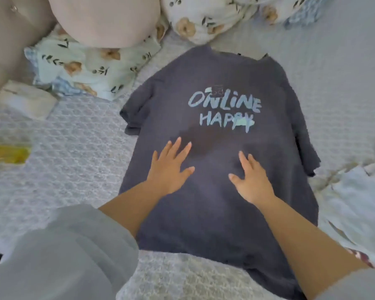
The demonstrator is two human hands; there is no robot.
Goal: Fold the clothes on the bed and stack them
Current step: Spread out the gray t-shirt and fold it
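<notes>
Scene: a head-worn camera looks down at a bed covered by a pale grey quilted bedspread (74,135).
Main garment: a dark navy short-sleeved cotton T-shirt (214,213) with pale blue lettering "ONLINE HAPPY" lies spread flat at the centre of the bed, collar toward 12 o'clock, hem toward 6 o'clock.
Left hand: the left hand (171,167) rests palm down on the shirt's middle, fingers (175,146) straight and spread, gripping nothing.
Right hand: the right hand (252,180) lies flat just beside it toward 3 o'clock, fingers straight, also holding nothing.
Other clothes: a rumpled pale blue-white garment (355,204) sits unfolded at 4 o'clock, touching the shirt's edge.
Surroundings: floral pillows (91,68) at 11 o'clock; a blurred yellow object (8,154) at 9 o'clock, too unclear to name.
Progress: early, by my judgement. The shirt appears laid out and being smoothed; sleeves are still out, no fold is made, and no folded stack is clearly visible.
Remaining: fold this shirt, fold the pale garment, then stack them.
</notes>
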